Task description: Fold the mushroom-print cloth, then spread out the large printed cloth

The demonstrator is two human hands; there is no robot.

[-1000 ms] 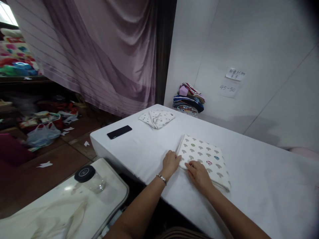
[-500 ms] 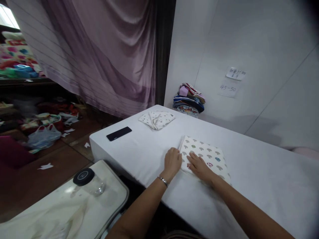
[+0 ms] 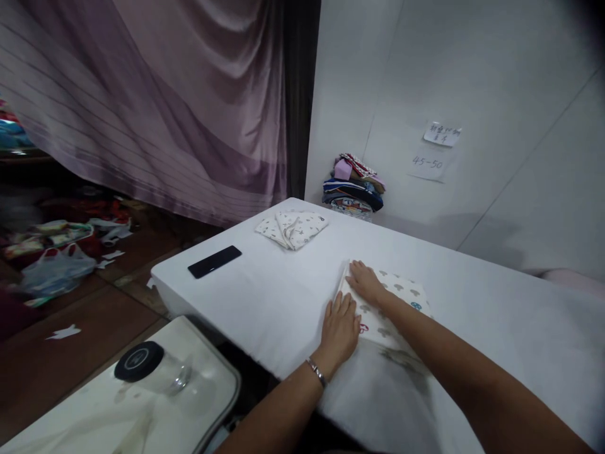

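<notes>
Wall point(image 3: 401, 75): pale and flat, backing the far side of the work area; two paper notes point(image 3: 433, 150) are fixed on it, probably at that height to be read from the table.
Curtain point(image 3: 222, 94): purple, hanging beyond the table's far left corner, likely as a screen.
Table point(image 3: 265, 296): white-topped, its plain surface probably chosen to let cloth lie smooth.
Side table point(image 3: 212, 378): lower left, just beside the main one, perhaps for items kept off the cloth area.
Cloth pile point(image 3: 354, 183): stacked by the wall past the table's far edge; what supports it is hidden.
Mushroom cloth point(image 3: 373, 321): folded flat on the table in front of the person, under both hands.
Patterned cloth point(image 3: 293, 228): folded with overlapping flaps near the far left corner, well apart from the hands.
Left hand point(image 3: 339, 329): palm down on the near left part, fingers slightly spread, seemingly steadying the layers.
Right hand point(image 3: 366, 284): laid flat at the far left corner, fingers fairly close together, apparently pressing the fold down.
Phone point(image 3: 215, 261): dark screen up, near the left edge, presumably out of the hands' way.
Jar point(image 3: 149, 366): black-lidded, on the side table, perhaps kept there to spare the cloth.
</notes>
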